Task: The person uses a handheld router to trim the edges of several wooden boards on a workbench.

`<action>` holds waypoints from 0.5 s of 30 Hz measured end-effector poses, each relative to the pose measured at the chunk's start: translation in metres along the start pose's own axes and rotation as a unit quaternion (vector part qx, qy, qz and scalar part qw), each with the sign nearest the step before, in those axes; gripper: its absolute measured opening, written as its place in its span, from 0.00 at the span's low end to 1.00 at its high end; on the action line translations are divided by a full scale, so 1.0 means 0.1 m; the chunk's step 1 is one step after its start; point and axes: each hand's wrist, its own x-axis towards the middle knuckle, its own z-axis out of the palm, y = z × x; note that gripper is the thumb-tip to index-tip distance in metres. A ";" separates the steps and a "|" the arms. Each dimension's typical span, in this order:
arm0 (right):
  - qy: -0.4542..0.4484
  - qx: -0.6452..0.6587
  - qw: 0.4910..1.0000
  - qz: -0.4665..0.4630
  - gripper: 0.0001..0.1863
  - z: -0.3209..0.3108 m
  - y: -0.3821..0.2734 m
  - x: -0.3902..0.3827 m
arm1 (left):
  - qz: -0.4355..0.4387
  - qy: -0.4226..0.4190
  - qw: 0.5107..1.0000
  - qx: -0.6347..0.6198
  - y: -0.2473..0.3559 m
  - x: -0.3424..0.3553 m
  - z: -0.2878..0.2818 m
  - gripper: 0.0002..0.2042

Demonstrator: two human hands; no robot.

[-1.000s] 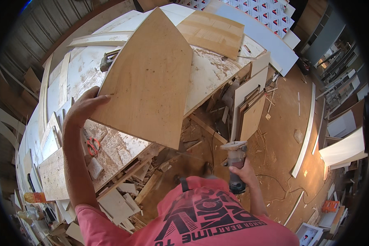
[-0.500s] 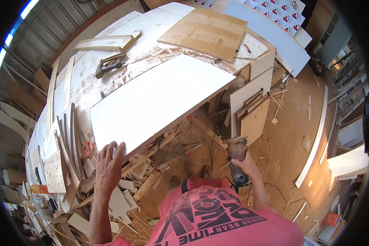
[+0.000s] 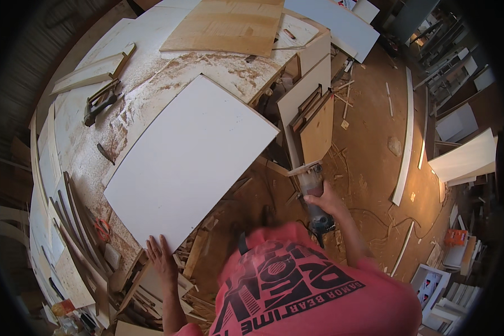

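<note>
A white rectangular board (image 3: 190, 162) lies slantwise on the dusty workbench (image 3: 151, 78), its right part jutting past the bench edge. At its near corner, my left hand (image 3: 163, 259) rests with straight, slightly spread fingers on the board's edge. My right hand (image 3: 326, 200) is wrapped round the grey body of a corded power tool with a flat base plate, which looks like a trim router (image 3: 311, 182). The tool is held beside the bench, apart from the white board. Its cutting end is not visible.
On the bench are a nail gun (image 3: 101, 103), a brown plywood sheet (image 3: 224, 28) and red-handled scissors (image 3: 102, 229). Upright panels (image 3: 317, 131) lean at the bench's right end. Wood strips (image 3: 404, 140), offcuts and a cord (image 3: 369, 215) lie on the floor.
The white board has slid toward me and turned a little, leaving a gap from the small dark piece behind it. My left hand has moved with its corner. The view has shifted right.
</note>
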 end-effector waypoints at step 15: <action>-0.085 0.068 0.994 -0.026 0.60 -0.11 -0.19 0.74 | 0.001 0.002 0.994 -0.111 0.95 1.98 0.05 0.28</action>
